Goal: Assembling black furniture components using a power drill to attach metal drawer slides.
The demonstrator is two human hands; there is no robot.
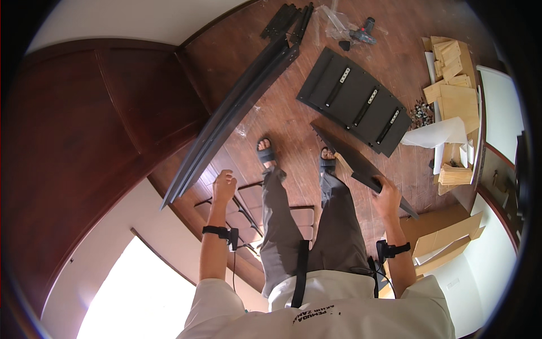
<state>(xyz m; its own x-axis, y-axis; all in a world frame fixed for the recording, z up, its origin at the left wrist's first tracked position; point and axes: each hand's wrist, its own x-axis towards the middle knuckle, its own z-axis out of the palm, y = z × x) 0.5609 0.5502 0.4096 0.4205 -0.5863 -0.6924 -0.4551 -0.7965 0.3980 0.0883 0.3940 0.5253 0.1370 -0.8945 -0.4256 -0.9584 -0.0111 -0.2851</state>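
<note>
My right hand (387, 196) grips the edge of a thin dark panel (357, 160), which is tilted on its side and reaches down past my right foot. My left hand (224, 184) hangs in the air with loosely bent fingers and nothing visible in it. Nearest to that hand are long dark boards (228, 116), standing side by side on my left. Ahead of me lies a broad dark panel (354, 101) with several slide rails fixed across its face.
A cordless drill (364, 35) lies near clear plastic wrapping at the far side. Short black bars (280, 21) sit beyond the boards. Wooden pieces (457, 107) and small hardware (421, 114) are on the right, above a cardboard box (446, 240). Dark frames (248, 206) lie behind my left hand.
</note>
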